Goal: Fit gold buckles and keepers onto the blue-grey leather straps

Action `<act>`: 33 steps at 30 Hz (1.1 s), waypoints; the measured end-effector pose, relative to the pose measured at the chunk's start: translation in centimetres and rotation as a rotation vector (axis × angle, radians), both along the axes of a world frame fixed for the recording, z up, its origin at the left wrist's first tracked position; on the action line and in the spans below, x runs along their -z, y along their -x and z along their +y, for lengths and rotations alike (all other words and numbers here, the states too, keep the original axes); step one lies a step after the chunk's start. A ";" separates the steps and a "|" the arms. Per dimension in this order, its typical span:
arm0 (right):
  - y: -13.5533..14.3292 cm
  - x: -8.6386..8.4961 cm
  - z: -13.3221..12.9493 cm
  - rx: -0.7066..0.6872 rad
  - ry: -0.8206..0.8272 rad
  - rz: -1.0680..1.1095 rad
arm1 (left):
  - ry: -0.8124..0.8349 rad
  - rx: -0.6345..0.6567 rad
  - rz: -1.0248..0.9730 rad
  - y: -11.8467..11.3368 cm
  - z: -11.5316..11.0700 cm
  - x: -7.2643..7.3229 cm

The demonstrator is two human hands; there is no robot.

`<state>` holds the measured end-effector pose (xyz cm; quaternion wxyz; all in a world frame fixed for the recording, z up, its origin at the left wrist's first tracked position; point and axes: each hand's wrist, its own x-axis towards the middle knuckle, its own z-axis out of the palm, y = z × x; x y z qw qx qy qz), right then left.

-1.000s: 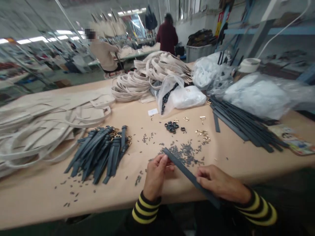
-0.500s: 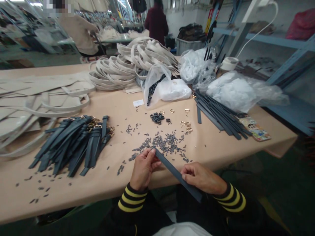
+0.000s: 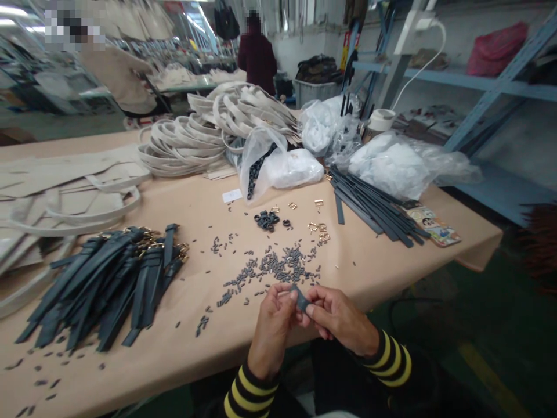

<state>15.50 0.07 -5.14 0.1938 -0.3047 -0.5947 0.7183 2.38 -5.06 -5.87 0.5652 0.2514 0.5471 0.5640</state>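
Observation:
Between both hands, above the table's front edge, is a dark leather strap (image 3: 300, 298), of which only a short stretch shows. My left hand (image 3: 277, 319) pinches its upper end between thumb and fingers. My right hand (image 3: 337, 316) grips it close by, thumb on top; the strap's remaining length is hidden. Just beyond my hands lie many small dark pieces (image 3: 281, 264) scattered on the table. Farther off sit a little heap of dark loops (image 3: 266, 220) and several gold buckles (image 3: 322, 227).
Finished-looking dark straps with gold hardware (image 3: 108, 273) are piled at left. Flat dark strips (image 3: 374, 206) lie at right beside a patterned phone-like item (image 3: 435, 225). Behind are coiled beige straps (image 3: 187, 142) and plastic bags (image 3: 291, 165). Two people work in the background.
My right hand has moved up along the strap to beside my left hand. The strap, earlier stretched out long between them, now shows only a short part. The view has shifted to the right.

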 end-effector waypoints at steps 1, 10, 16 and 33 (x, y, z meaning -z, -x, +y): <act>-0.1 -0.1 0.1 -0.005 -0.011 0.002 | -0.011 -0.030 0.125 0.0 -0.1 0.0; 0.2 -0.4 1.6 -0.001 -0.177 -0.113 | -0.186 0.180 0.637 0.3 0.1 0.7; 0.1 -0.1 3.4 -0.050 -0.074 -0.078 | -0.107 0.257 0.811 2.0 2.3 0.3; -0.7 0.5 7.4 0.042 0.075 -0.075 | -0.242 0.401 1.379 7.6 17.2 -0.2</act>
